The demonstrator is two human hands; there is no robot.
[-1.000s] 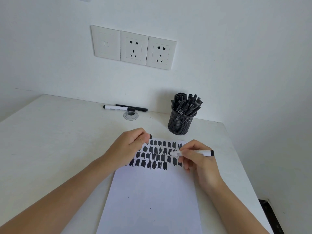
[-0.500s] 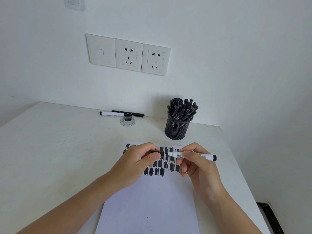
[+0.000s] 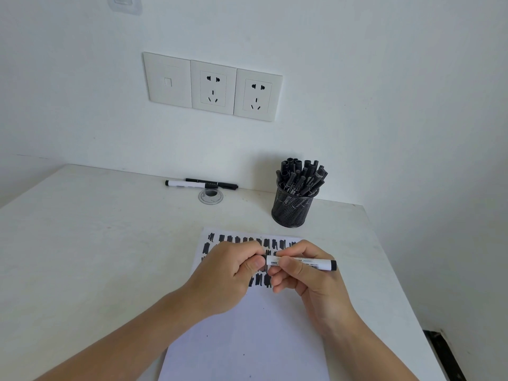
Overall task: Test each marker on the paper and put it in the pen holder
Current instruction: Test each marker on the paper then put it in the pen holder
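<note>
My right hand (image 3: 308, 276) grips a white-barrelled marker (image 3: 305, 263) held level above the paper (image 3: 247, 342), its black end pointing right. My left hand (image 3: 231, 273) pinches the black cap (image 3: 263, 259) against the marker's left tip; the cap is mostly hidden by my fingers. The top of the paper carries rows of black test strokes. A black mesh pen holder (image 3: 293, 209) full of several black markers stands behind the paper to the right. Two more markers, one white (image 3: 187, 184) and one black (image 3: 211, 183), lie at the back of the table.
A round cable grommet (image 3: 210, 195) sits in the white table (image 3: 82, 243) just in front of the two loose markers. Wall sockets (image 3: 213, 88) are above. The table's right edge runs near the paper, with dark floor (image 3: 445, 356) beyond.
Both hands rose off the paper and came together; the cap in my left hand has met the marker's tip. The camera tilted up slightly.
</note>
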